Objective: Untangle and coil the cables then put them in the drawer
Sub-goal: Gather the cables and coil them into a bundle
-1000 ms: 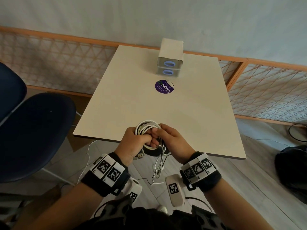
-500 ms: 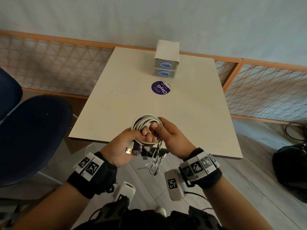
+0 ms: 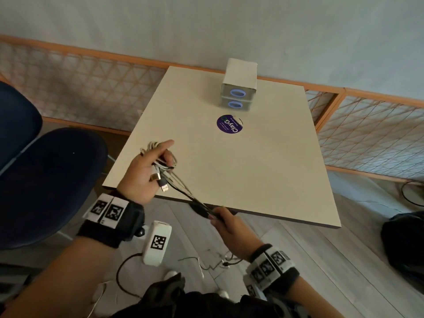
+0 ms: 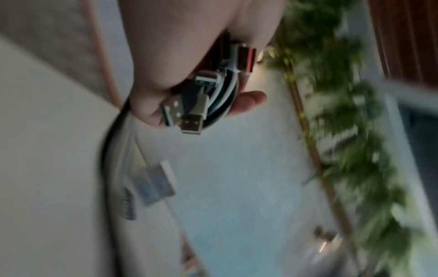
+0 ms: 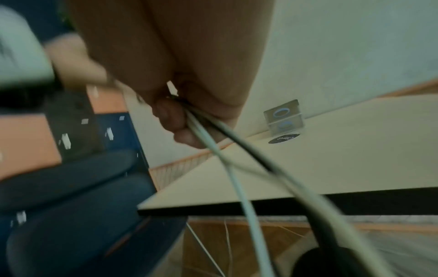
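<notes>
Left hand (image 3: 146, 173): gripping the coil (image 3: 158, 154) over the counter's (image 3: 263, 168) near-left corner, plugs (image 4: 187, 116) hanging from the palm.
Right hand (image 3: 226, 222): pinching the loose strands (image 3: 185, 191) just off the near edge.
Axis: strands are running taut, diagonally from coil down-right to the right hand; tails are trailing to the floor.
Drawer box (image 3: 238, 92): standing at the counter's far edge, well apart; both drawers are appearing closed, contents hidden.
Next (judged): winding the strands onto the coil.

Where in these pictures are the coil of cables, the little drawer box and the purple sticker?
coil of cables (image 3: 158, 157), head view, white loops in the left hand.
drawer box (image 3: 238, 92), head view, upper drawer front.
purple sticker (image 3: 229, 123), head view, its middle.
</notes>
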The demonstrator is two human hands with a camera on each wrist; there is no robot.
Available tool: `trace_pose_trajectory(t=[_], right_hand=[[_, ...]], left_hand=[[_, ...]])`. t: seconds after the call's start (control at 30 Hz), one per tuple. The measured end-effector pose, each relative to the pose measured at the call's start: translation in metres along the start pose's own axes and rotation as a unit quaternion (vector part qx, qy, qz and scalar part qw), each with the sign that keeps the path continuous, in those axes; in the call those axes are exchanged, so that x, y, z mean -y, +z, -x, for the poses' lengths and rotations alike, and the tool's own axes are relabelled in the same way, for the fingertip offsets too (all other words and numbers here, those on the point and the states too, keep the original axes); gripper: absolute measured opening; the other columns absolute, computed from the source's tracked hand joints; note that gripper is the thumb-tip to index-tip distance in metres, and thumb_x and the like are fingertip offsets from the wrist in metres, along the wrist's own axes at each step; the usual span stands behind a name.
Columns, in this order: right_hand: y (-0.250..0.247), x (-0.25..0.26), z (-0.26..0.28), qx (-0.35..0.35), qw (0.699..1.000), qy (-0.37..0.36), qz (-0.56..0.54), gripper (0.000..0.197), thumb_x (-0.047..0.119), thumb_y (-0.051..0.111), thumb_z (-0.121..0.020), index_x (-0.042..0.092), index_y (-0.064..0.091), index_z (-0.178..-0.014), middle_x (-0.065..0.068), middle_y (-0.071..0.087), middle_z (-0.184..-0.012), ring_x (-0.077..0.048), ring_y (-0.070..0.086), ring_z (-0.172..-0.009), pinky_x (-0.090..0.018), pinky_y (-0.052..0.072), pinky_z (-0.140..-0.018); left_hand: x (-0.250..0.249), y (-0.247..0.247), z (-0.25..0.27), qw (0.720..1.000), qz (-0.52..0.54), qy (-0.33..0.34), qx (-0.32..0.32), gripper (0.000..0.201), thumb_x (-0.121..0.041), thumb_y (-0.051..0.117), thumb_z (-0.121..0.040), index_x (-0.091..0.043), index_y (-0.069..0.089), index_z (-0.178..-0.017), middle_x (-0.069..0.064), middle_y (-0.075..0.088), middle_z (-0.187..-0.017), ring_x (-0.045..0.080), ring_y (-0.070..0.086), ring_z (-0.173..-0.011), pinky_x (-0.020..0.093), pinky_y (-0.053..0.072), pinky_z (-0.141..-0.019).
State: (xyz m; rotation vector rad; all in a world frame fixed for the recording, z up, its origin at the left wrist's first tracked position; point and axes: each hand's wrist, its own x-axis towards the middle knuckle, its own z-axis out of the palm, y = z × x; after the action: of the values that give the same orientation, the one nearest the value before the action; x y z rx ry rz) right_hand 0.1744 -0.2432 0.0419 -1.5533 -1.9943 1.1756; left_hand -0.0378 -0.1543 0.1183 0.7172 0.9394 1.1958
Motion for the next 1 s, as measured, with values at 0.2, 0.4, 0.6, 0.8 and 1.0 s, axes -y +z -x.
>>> trace_pose_trajectory(t=[0.2, 0.4, 0.6, 0.8, 1.0], right_hand=[[-0.032, 0.038, -0.008, -0.055, 0.954, -0.204, 0.214, 0.021, 0.014, 0.049, -0.092, 0.013, 0.056, -0.111, -0.008, 0.066, -0.094, -0.026, 0.062, -0.079, -0.036, 0.052, -0.068], [-0.076, 0.065, -0.027, 0.003, 0.951, -0.254, 0.176, 0.018, 0.007, 0.053, -0.088, 0.012, 0.057, -0.105, -0.006, 0.065, -0.089, -0.02, 0.061, -0.079, -0.032, 0.052, -0.072], [-0.07, 0.051, -0.04, -0.035, 0.986, -0.127, -0.099, 0.016, 0.028, 0.05, -0.091, 0.019, 0.046, -0.104, -0.004, 0.058, -0.074, -0.015, 0.053, -0.064, -0.029, 0.045, -0.063], [-0.003, -0.004, -0.028, -0.051, 0.997, -0.014, -0.054, 0.032, 0.037, 0.037, -0.094, 0.009, 0.051, -0.099, -0.015, 0.063, -0.078, -0.032, 0.058, -0.071, -0.049, 0.049, -0.072], [0.024, -0.004, -0.012, 0.028, 0.997, 0.0, 0.068, 0.026, 0.024, 0.037, -0.098, 0.016, 0.046, -0.12, -0.005, 0.062, -0.094, -0.025, 0.058, -0.082, -0.035, 0.045, -0.072]], left_hand=[[0.06, -0.014, 0.004, 0.902, -0.425, -0.012, 0.08, 0.036, -0.032, 0.05, -0.094, -0.003, 0.068, -0.104, -0.001, 0.062, -0.115, 0.013, 0.064, -0.097, 0.023, 0.043, -0.097], [0.046, 0.025, 0.03, 0.847, -0.416, -0.052, 0.326, 0.075, -0.082, 0.035, -0.072, -0.015, 0.07, -0.071, 0.003, 0.062, -0.062, 0.014, 0.058, -0.065, 0.031, 0.047, -0.077], [0.036, 0.034, 0.041, 0.898, -0.192, -0.143, 0.37, 0.023, -0.015, 0.054, -0.087, 0.007, 0.061, -0.085, -0.001, 0.07, -0.062, 0.015, 0.069, -0.089, 0.023, 0.051, -0.081], [0.028, 0.024, 0.034, 0.967, 0.116, -0.131, 0.184, 0.046, -0.03, 0.08, -0.063, -0.002, 0.072, -0.099, -0.007, 0.042, -0.035, 0.007, 0.054, -0.047, 0.015, 0.046, -0.053], [0.031, 0.011, -0.005, 1.0, -0.011, 0.001, -0.02, 0.035, -0.035, 0.052, -0.086, -0.01, 0.059, -0.109, -0.01, 0.041, -0.044, 0.002, 0.051, -0.049, 0.02, 0.044, -0.061]])
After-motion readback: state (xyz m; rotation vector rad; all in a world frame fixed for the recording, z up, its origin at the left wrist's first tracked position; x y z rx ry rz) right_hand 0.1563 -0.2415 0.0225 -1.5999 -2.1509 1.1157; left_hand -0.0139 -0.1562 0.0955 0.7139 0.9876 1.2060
